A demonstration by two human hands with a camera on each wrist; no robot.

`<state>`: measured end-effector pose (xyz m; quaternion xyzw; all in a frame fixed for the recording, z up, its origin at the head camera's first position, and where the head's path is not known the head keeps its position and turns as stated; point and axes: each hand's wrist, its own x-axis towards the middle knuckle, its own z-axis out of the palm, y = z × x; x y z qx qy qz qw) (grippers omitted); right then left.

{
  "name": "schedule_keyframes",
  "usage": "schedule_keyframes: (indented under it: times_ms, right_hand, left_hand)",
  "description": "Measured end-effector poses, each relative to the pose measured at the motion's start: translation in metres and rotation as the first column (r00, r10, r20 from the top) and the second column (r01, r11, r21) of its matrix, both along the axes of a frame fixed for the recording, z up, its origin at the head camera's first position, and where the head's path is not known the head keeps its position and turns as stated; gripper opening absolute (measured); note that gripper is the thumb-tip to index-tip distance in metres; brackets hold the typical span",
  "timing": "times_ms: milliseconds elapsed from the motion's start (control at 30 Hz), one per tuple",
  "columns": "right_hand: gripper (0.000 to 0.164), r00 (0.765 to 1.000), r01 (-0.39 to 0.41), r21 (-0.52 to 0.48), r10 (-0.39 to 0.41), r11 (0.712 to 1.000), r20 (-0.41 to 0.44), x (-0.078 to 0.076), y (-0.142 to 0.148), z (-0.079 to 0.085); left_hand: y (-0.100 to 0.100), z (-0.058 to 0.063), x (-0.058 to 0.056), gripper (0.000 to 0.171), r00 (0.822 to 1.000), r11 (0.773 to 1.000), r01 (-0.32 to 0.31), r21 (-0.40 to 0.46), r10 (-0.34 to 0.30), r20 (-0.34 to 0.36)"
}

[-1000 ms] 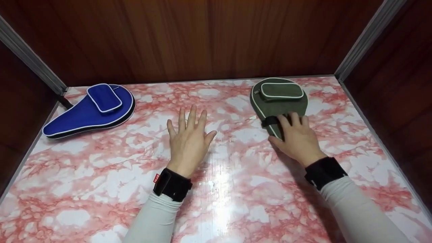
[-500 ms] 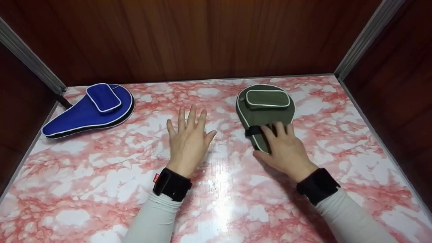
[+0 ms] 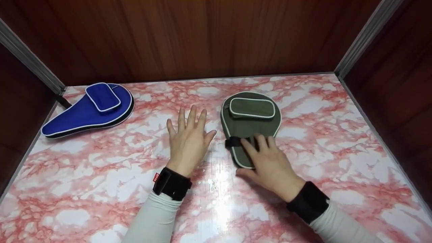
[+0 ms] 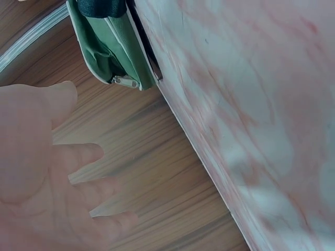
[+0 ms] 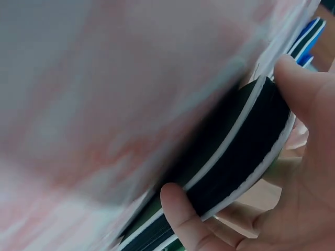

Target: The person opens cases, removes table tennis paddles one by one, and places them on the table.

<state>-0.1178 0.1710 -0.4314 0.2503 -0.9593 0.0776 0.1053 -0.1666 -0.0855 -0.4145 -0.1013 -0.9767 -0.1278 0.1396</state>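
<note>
A dark green table tennis paddle case [image 3: 250,127] with white piping and a zipped pocket lies right of centre, its narrow end toward me. My right hand [image 3: 271,166] grips that narrow end beside a black strap [image 3: 233,142]. In the right wrist view, the thumb and a finger of the right hand [image 5: 285,196] hold the case's black side band [image 5: 246,149]. My left hand [image 3: 187,145] is palm down with spread fingers, holding nothing, left of the green case. At the far left lies a blue paddle case [image 3: 89,116] with its own pocket.
The red-and-white marbled table [image 3: 111,189] is bounded by a dark wood panel [image 3: 195,40] at the back and more panels at both sides. Grey metal posts [image 3: 368,37] stand at the back corners. The blue case sits close to the left post.
My right hand has drawn the green paddle case toward me and leftward, closer to the left hand. The left hand and the blue case have stayed put.
</note>
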Motion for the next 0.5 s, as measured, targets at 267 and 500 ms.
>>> schedule_keyframes:
  times_ms: [267,500]
  right_hand:
    - [0.093,0.997,-0.072,-0.019,0.071,0.997,-0.02,0.017,-0.018,-0.001]
    - [0.091,0.993,-0.118,0.007,0.118,0.993,-0.011,0.024,-0.022,0.0]
  left_hand:
    - [-0.001,-0.001,0.0,0.071,1.0,1.0,0.006,-0.001,-0.006,-0.021]
    - [-0.002,0.0,0.001,0.071,1.0,1.0,0.005,0.008,-0.005,0.004]
